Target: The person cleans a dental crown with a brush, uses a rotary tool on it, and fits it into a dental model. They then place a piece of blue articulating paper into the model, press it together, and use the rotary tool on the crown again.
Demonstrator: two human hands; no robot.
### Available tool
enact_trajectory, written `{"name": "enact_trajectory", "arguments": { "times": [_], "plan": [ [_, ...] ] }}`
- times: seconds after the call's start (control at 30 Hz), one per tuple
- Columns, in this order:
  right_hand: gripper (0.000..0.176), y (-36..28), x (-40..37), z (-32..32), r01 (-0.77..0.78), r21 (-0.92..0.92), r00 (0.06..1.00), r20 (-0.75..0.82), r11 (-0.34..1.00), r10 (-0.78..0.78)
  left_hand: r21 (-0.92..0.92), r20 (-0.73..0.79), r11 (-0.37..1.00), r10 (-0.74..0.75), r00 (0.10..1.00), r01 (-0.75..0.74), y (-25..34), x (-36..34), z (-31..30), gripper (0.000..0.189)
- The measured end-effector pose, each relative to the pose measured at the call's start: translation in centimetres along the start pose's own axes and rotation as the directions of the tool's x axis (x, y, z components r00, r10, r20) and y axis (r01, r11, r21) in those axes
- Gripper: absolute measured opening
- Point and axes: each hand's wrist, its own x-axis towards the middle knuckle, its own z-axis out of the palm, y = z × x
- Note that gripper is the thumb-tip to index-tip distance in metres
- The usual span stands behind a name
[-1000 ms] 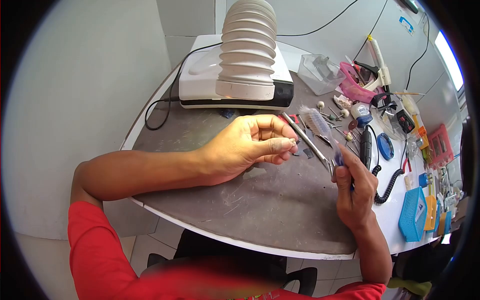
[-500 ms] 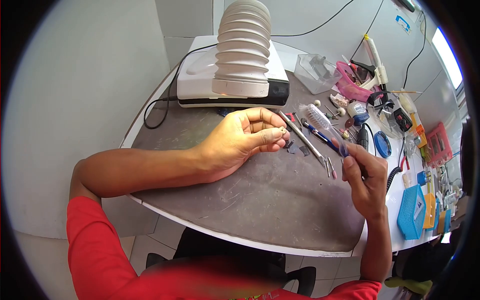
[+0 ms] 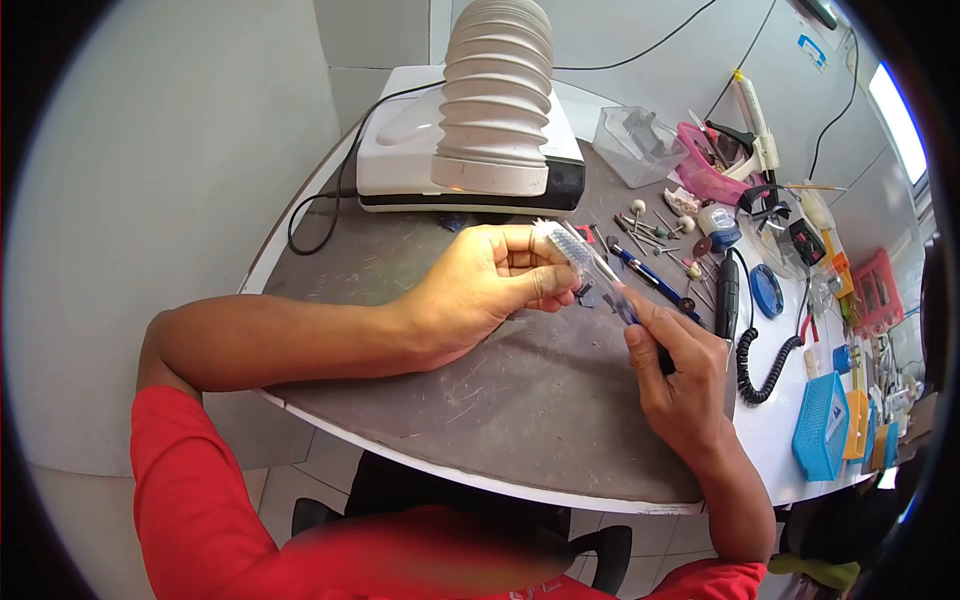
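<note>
Over scratched desktop [image 3: 520, 420] (pale walls [image 3: 220, 180] beside), left hand [image 3: 480, 285] pinches, right hand [image 3: 685, 370] grips brush [image 3: 573, 248].

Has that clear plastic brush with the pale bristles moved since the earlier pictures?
Yes: judged against the translucent plastic box, the clear plastic brush has moved left, its head now at the bare left hand.

Smooth, translucent plastic brush [image 3: 576, 254]

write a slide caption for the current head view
Right hand holding a toothbrush up to the left hand, in front of a ribbed white hose at a workbench.
</note>
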Motion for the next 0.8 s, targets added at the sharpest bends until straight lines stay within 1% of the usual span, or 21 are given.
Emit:
{"name": "enact_trajectory", "arguments": {
  "times": [0.1,0.17,0.2,0.27,0.3,0.37,0.4,0.43,0.5,0.53,0.57,0.63,0.67,0.73,0.77,0.8],
  "plan": [
    [0.036,0.3,-0.1,0.0,0.036,0.015,0.999,-0.027,0.999,-0.035,-0.043,-0.003,0.999,0.021,1.000,-0.021,-0.1,0.1,-0.1,0.019],
    [0.035,0.9,-0.1,-0.8,0.016,0.048,0.999,0.038,0.999,-0.017,-0.061,0.004,0.997,0.048,0.999,-0.047,-0.2,0.2,-0.4,0.018],
    [0.035,1.1,-0.1,-1.6,0.027,0.046,0.999,0.035,0.999,-0.029,-0.079,0.008,0.995,0.063,0.998,-0.062,-0.2,0.3,-0.6,0.018],
    [0.033,1.4,-0.1,-3.1,0.063,-0.052,0.993,0.102,0.997,-0.057,-0.094,-0.019,0.993,0.075,0.997,-0.076,-0.4,0.4,-0.9,0.017],
    [0.033,2.0,-0.1,-3.3,0.069,-0.047,0.993,0.103,0.997,-0.064,-0.111,-0.042,0.990,0.077,0.996,-0.081,-0.4,0.4,-0.9,0.016],
    [0.029,3.1,-0.1,-3.4,0.157,-0.083,0.984,-0.076,0.984,-0.163,-0.130,-0.085,0.988,0.077,0.993,-0.088,-0.2,0.4,-0.8,0.015],
    [0.029,3.0,-0.2,-3.4,0.114,-0.026,0.988,-0.099,0.993,-0.116,-0.122,-0.065,0.988,0.090,0.994,-0.098,-0.3,0.4,-0.9,0.016],
    [0.029,2.7,-0.3,-3.4,0.111,-0.025,0.989,-0.096,0.993,-0.113,-0.116,-0.041,0.987,0.105,0.994,-0.109,-0.3,0.4,-0.9,0.016],
    [0.029,2.0,-0.2,-3.4,0.045,-0.090,0.996,-0.070,0.995,-0.052,-0.113,-0.035,0.987,0.113,0.993,-0.117,-0.3,0.4,-0.9,0.016],
    [0.029,2.5,-0.3,-2.8,0.085,-0.061,0.993,-0.080,0.995,-0.089,-0.106,-0.030,0.987,0.122,0.992,-0.125,-0.2,0.4,-0.8,0.017],
    [0.029,2.7,-0.4,-2.5,0.084,-0.063,0.993,-0.081,0.994,-0.089,-0.106,-0.029,0.986,0.123,0.992,-0.125,-0.1,0.4,-0.8,0.017],
    [0.028,2.8,-0.6,-2.1,0.181,-0.083,0.968,-0.159,0.980,-0.192,-0.087,-0.041,0.992,0.089,0.995,-0.092,0.0,0.3,-0.8,0.017],
    [0.028,2.8,-0.8,-2.0,0.181,-0.082,0.969,-0.158,0.980,-0.192,-0.087,-0.042,0.992,0.089,0.995,-0.092,0.0,0.3,-0.8,0.017],
    [0.030,2.8,-1.2,-1.7,0.244,0.020,0.923,-0.310,0.970,-0.226,-0.082,-0.035,0.992,0.093,0.995,-0.095,0.0,0.3,-0.8,0.017],
    [0.030,2.5,-0.9,-1.7,0.244,0.021,0.924,-0.310,0.970,-0.225,-0.081,-0.036,0.992,0.091,0.995,-0.094,-0.2,0.3,-0.9,0.017],
    [0.030,2.1,-0.3,-1.9,0.169,-0.064,0.979,-0.103,0.983,-0.175,-0.078,-0.043,0.993,0.084,0.996,-0.087,-0.4,0.3,-1.1,0.017]
  ]
}}
